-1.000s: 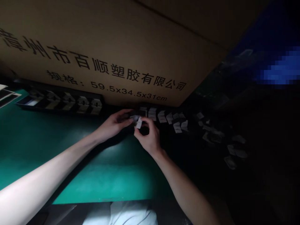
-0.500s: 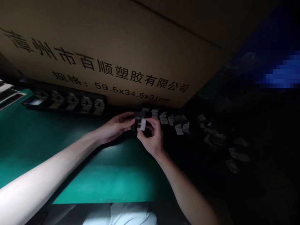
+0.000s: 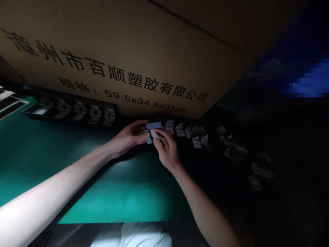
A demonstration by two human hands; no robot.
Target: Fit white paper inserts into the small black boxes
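My left hand (image 3: 127, 135) and right hand (image 3: 167, 150) meet just above the far edge of the green rubber-topped bench (image 3: 120, 195). The left fingers clench a thin, pale blue rectangular piece (image 3: 153, 125), its long axis running crosswise, roughly left to right. The right fingertips (image 3: 159, 137) pinch a small white paper tab (image 3: 154, 133) against it, though the light is poor and I can't be sure of the contact. Both look light, thin and easily creased, so I'd hold them by the edges. Beyond lie rows of white paper-backed pieces (image 3: 180, 130), a black compartmented tray (image 3: 77, 111) at the far left, and a brown cardboard carton (image 3: 128, 58) printed with black Chinese characters.
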